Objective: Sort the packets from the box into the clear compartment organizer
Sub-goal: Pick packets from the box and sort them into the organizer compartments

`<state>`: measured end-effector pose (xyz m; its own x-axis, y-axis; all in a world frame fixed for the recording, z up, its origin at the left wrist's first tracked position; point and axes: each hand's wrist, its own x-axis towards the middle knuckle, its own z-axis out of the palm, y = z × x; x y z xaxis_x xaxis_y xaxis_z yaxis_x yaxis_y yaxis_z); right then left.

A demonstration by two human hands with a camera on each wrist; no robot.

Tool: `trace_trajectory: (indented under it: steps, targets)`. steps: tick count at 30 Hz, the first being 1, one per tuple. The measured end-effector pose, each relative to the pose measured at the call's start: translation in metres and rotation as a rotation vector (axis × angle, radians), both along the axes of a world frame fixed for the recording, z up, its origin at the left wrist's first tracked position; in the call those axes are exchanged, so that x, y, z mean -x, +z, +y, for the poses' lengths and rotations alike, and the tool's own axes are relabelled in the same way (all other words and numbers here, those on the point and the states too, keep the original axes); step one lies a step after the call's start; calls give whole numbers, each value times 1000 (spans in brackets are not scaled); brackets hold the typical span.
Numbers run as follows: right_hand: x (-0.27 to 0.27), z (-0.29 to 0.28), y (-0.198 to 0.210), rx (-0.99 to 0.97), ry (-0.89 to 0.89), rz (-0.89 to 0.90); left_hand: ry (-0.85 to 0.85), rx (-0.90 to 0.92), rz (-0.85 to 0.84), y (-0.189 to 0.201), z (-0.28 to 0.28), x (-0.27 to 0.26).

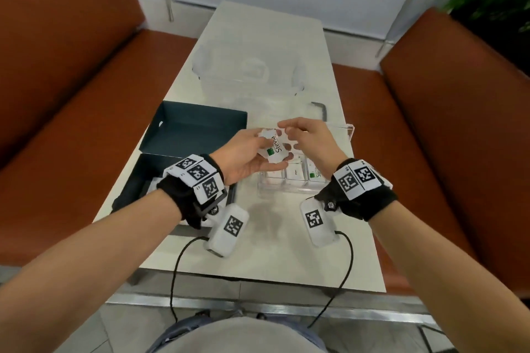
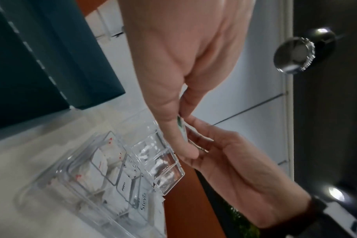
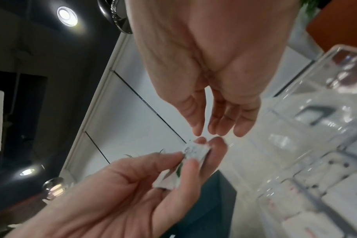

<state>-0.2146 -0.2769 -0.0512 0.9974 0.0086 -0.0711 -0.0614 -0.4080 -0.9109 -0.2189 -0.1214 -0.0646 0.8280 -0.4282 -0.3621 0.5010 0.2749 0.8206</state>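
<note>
— Two hands meet at the middle of the head view, and between them we count one small bunch of packets (image 1: 274,146); the top one reads "Stevia" with a green square.

— Who has it?

— Our left hand (image 1: 246,156) pinches the bunch between thumb and fingers, over the near edge of the organizer (image 1: 289,185). Our right hand (image 1: 308,139) hangs just above it with fingers loosely bent; none of them closes on anything.

— What do the wrist views add?

— On the right wrist view we see a gap between the right fingertips (image 3: 198,128) and the bunch (image 3: 194,153), which the head view hides. The left wrist view shows the packets edge-on as a thin green-and-white sliver (image 2: 180,124) under the left thumb, and below it the organizer's compartments: those at lower left hold white packets, those nearest the hands look bare. We can't count the held packets.

— And the box?

— One dark box (image 1: 132,189) at left centre of the head view, its lid (image 1: 195,129) raised behind it. One clear tub (image 1: 246,71) sits further up the table (image 1: 289,252).
</note>
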Motion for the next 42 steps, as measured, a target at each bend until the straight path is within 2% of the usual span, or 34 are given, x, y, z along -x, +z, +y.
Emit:
trace_trajectory:
  steps: [5,9,14,18,24,29,33,37,42]
  targets:
    - [-3,-33,-2,128,76,-40,-3,-325,-219,-7,-20,-11]
    - [-8,-52,-5,185,113,-22,1,-423,-314,-10,-35,-20]
    - [-17,-85,-14,77,-23,34,39,-378,-253,-18,-55,-22]
    - [-28,-111,-26,173,-91,45,50,-377,-212,-28,-60,-23]
    - [-38,-116,-42,475,53,113,83,-404,-179,-36,-59,-27]
    - [-44,-101,-56,576,125,109,112,-399,-149,-37,-58,-28]
    - [-43,-97,-72,604,90,85,112,-392,-123,-35,-58,-27]
    - [-42,-99,-77,653,95,57,106,-287,2,-30,-59,-26]
    - [-30,-103,-76,731,132,70,127,-20,168,-23,-59,-23]
